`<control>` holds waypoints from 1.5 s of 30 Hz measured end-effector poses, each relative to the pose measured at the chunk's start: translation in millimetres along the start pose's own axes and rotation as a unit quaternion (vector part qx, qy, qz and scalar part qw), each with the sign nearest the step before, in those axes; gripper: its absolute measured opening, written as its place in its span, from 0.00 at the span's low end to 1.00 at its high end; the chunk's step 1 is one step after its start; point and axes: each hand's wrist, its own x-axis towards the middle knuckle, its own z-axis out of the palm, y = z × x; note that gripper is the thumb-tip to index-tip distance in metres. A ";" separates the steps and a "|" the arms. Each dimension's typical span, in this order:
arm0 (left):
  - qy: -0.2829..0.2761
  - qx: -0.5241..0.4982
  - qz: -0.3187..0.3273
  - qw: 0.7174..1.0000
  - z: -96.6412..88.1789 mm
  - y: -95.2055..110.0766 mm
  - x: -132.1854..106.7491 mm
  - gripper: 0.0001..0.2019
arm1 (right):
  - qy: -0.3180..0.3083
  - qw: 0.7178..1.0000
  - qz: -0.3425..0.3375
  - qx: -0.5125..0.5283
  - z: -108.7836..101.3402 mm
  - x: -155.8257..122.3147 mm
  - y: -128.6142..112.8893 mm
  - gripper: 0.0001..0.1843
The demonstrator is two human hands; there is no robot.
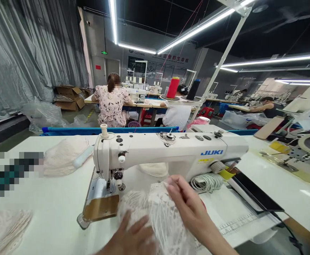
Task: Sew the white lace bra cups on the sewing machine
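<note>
A piece of white lace fabric [161, 212] with long stringy strands hangs from my right hand [188, 205], whose thumb and fingers pinch its upper edge. Low in the view, my left hand [133, 233] is slightly blurred, its fingers spread against a second bunch of stringy white lace [133, 202]. Both hands are in front of a white sewing machine [155, 148], right of its needle area and brown plate [103, 207]. Behind the right hand, a cream fabric piece [155, 169] lies under the machine arm.
White fabric piles lie at the left, one at the back [61, 156] and one at the front [6, 230]. A coil of pale cord [207, 182] and a black tablet-like panel [256, 191] sit right. Several people work at machines beyond the blue bar [109, 131].
</note>
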 end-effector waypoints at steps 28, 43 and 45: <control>0.013 -0.180 -0.425 0.887 -102.7 -31.4 -69.5 0.09 | -0.115 0.904 -0.324 -0.255 121.6 5.1 -20.4 0.18; 0.219 -0.130 -0.043 0.966 -87.2 -1.5 -40.0 0.13 | -0.067 0.918 -0.324 -0.220 116.1 -23.2 -24.4 0.16; 0.189 -0.169 -0.048 0.966 -88.3 2.8 -38.9 0.14 | -0.082 0.912 -0.348 -0.202 111.3 -28.8 -28.1 0.19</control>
